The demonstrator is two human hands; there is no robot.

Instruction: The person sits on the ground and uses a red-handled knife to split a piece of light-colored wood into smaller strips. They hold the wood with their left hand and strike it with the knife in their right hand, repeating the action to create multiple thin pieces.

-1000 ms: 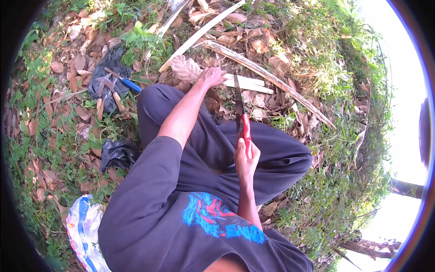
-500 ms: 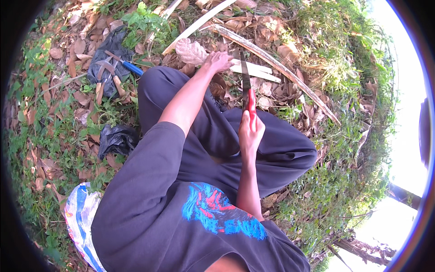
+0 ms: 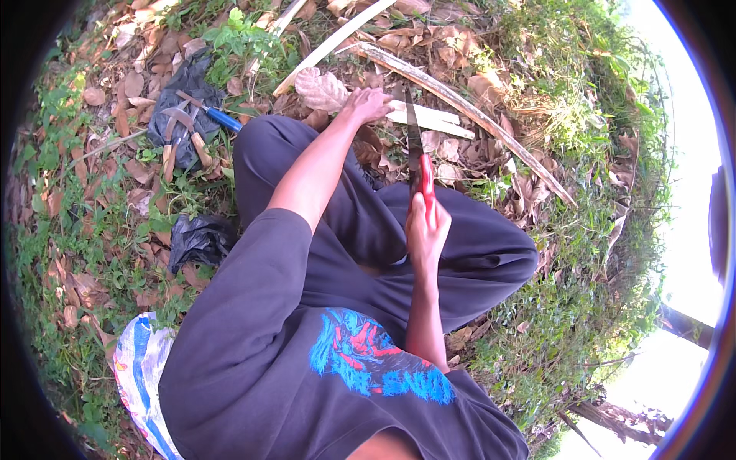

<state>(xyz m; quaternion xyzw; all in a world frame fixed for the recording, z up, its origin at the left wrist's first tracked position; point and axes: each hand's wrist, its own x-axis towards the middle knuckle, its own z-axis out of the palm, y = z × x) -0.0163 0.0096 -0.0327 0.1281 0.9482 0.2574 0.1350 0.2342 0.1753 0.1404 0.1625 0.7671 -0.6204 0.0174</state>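
Head view: the right hand [image 3: 428,228] has its grip wrapped around the red handle of a saw [image 3: 416,144], whose dark blade crosses pale wood strips [image 3: 438,121] lying on leafy ground [image 3: 449,173] beyond the crossed legs [image 3: 349,218]. The left hand [image 3: 370,105] is at the strips' left end; whether its grip closes on them, I cannot tell. The strips look unsevered at the blade, so a cut there seems unfinished. Forward, the blade's tip nears a bark-edged stick [image 3: 441,90], leaving little room; backward, the right hand sits just above the right leg.
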